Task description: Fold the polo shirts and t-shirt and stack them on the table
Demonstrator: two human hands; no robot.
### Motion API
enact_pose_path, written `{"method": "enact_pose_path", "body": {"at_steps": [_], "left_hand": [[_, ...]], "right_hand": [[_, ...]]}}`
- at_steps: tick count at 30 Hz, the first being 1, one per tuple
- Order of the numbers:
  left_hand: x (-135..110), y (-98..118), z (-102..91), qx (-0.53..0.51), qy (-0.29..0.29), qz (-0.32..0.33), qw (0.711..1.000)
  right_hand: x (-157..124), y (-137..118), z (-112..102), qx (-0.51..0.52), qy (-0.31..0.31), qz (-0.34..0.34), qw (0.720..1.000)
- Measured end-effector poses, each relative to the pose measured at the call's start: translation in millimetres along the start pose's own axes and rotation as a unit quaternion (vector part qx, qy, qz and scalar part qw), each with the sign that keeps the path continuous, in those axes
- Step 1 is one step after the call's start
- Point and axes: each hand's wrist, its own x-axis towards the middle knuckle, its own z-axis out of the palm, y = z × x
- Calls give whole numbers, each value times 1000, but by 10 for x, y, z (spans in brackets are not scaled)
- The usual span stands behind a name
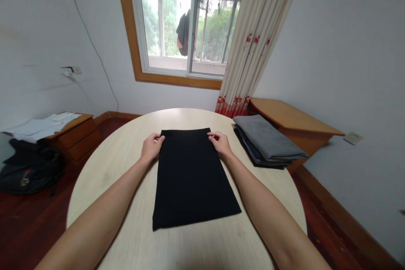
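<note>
A folded black cloth (193,177), its kind of garment not clear, lies flat as a long rectangle on the round pale wooden table (120,164). My left hand (152,147) pinches its far left corner between thumb and fingers. At the far right corner, my right hand (219,142) grips the edge the same way. The near edge of the cloth rests on the tabletop, slightly slanted. To the right of my right hand sits a stack of folded cloths (268,139), grey on top with dark ones beneath.
Behind the stack stands a wooden desk (294,116) against the right wall. A small wooden cabinet (79,135) with white papers (41,125) is at the left, beside a black bag (31,171) on the floor. A curtain (253,38) hangs by the window (186,21).
</note>
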Motion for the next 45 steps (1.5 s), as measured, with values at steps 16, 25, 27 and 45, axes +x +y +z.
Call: {"method": "enact_pose_path", "body": {"at_steps": [16, 25, 27, 45], "left_hand": [[-786, 434, 36, 328, -287, 39, 899], [-730, 273, 168, 317, -306, 66, 895], [-611, 255, 170, 305, -299, 83, 900], [-1197, 834, 306, 228, -264, 287, 892]], "right_hand": [[-613, -799, 91, -320, -256, -49, 911], [-940, -781, 126, -382, -257, 85, 884], [-827, -710, 155, -384, -246, 89, 886], [-698, -828, 248, -377, -135, -22, 916]]}}
